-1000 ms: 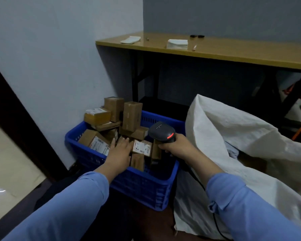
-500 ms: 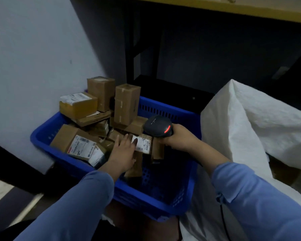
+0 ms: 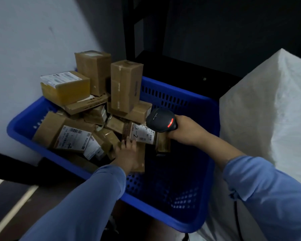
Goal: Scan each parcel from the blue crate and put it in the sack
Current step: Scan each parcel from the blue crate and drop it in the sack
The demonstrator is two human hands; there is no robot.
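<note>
Pale grey wall point(image 3: 33, 32) fills the view from nine to twelve o'clock, with a dark gap under a table from twelve to two. On the floor below me I see the blue perforated plastic crate point(image 3: 174, 94), its far left half heaped with brown cardboard parcels; the near right half is bare mesh. At three o'clock, just beside the crate's right rim, stands the white woven sack point(image 3: 268, 110), its side bulging upward.

My left hand point(image 3: 127, 153) reaches into the crate near the centre of the view, palm down on a flat brown box point(image 3: 140, 158), fingers spread loosely toward a small parcel with a white label marked "3-2" point(image 3: 142, 133); whether they grip anything I cannot tell, since the fingertips blur. My right hand point(image 3: 186, 130), at about two o'clock from the left, is wrapped closed around the handle of a black handheld barcode scanner point(image 3: 161, 121). Its head hangs just over the labelled parcel, a red light glowing on its top. Blue sleeves cover both forearms, and a dark cable point(image 3: 236, 218) drops beside the right sleeve at five o'clock.
</note>
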